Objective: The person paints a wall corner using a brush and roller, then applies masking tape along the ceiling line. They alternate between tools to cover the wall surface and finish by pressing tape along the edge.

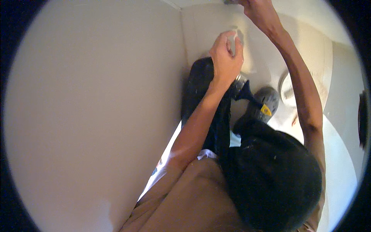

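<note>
My left hand (227,55) is raised before a pale wall surface (200,29), its thumb and forefinger curved towards each other. A whitish sliver shows at the fingertips; whether it is a held piece cannot be made out. My right hand (259,10) reaches higher and is partly cut off by the top edge. Its fingers close on a small grey object (232,1), mostly out of view. Below my left wrist lies a brush-like tool with a metal ferrule (240,82), a dark handle (249,94) and a yellow end (265,110), against my dark trousers (200,84).
A broad plain wall (95,110) stands close along my left side, meeting the pale surface at a corner. By my grey shoe (268,97) is a round white container (287,92) with something pale in it. A dark object (362,119) sits at the far right rim.
</note>
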Tool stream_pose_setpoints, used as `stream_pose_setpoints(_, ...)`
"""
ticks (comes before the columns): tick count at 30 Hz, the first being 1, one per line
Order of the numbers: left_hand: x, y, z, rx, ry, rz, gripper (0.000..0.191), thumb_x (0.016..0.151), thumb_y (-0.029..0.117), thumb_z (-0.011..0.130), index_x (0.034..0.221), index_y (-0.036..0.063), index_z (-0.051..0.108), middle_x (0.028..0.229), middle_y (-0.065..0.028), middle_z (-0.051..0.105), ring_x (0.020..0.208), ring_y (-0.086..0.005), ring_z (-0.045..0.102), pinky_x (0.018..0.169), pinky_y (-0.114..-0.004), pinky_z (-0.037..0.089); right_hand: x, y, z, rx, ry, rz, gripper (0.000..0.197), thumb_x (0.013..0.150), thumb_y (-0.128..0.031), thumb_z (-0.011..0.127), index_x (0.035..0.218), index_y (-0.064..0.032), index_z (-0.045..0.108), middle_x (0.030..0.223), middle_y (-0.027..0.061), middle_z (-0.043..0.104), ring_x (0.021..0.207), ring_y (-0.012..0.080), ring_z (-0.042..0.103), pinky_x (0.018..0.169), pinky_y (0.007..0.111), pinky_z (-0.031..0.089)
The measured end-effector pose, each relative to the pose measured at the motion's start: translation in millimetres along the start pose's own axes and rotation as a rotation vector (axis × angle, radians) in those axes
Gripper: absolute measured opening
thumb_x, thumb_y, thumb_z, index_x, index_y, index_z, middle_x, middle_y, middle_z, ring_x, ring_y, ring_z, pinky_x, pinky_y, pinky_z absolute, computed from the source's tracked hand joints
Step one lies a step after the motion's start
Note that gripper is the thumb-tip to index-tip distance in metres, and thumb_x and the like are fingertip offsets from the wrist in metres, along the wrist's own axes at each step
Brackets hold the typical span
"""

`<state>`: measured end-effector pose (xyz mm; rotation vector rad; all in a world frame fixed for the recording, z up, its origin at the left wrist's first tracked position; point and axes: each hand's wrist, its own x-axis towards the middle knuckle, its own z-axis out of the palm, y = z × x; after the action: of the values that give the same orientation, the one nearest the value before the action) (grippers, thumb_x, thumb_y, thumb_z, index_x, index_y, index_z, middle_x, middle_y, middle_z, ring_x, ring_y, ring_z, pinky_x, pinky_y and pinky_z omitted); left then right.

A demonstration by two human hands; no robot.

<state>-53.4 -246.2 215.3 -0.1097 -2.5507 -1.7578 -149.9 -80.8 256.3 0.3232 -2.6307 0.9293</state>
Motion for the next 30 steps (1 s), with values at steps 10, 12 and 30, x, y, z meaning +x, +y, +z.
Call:
stream_pose_setpoints(10,4,7,-7,-0.018,-0.106,-0.145,0.022,0.089,0.009,0.066,0.109,0.0001,0.063,0.091,-0.0168,0.065,0.065,-0.0283,0.057,0.061,-0.040,0.048,7,-19,3,-0.001,0.042,-0.002,0.031,0.091,-0.002,0.065,0.122,0.0024,0.064,0.114,0.0219,0.071,0.097,0.0359,0.072,0.082,0.041,0.061)
stream_pose_setpoints(12,6,7,-8,-0.012,-0.071,-0.073,0.023,0.088,0.009,0.067,0.109,0.0001,0.063,0.090,-0.0168,0.065,0.066,-0.0290,0.058,0.062,-0.040,0.048,9,-19,5,-0.009,0.042,-0.018,0.031,0.091,-0.001,0.066,0.122,0.0026,0.064,0.113,0.0215,0.071,0.096,0.0349,0.073,0.081,0.041,0.061)
stream_pose_setpoints(30,-1,4,-4,-0.050,0.009,-0.019,0.019,0.088,0.012,0.070,0.105,0.0046,0.065,0.071,-0.0076,0.051,0.056,-0.0185,0.047,0.053,-0.036,0.041,21,-24,11,-0.006,0.001,-0.116,0.034,0.088,0.007,0.061,0.122,0.0056,0.063,0.111,0.0233,0.071,0.096,0.0356,0.073,0.081,0.040,0.060)
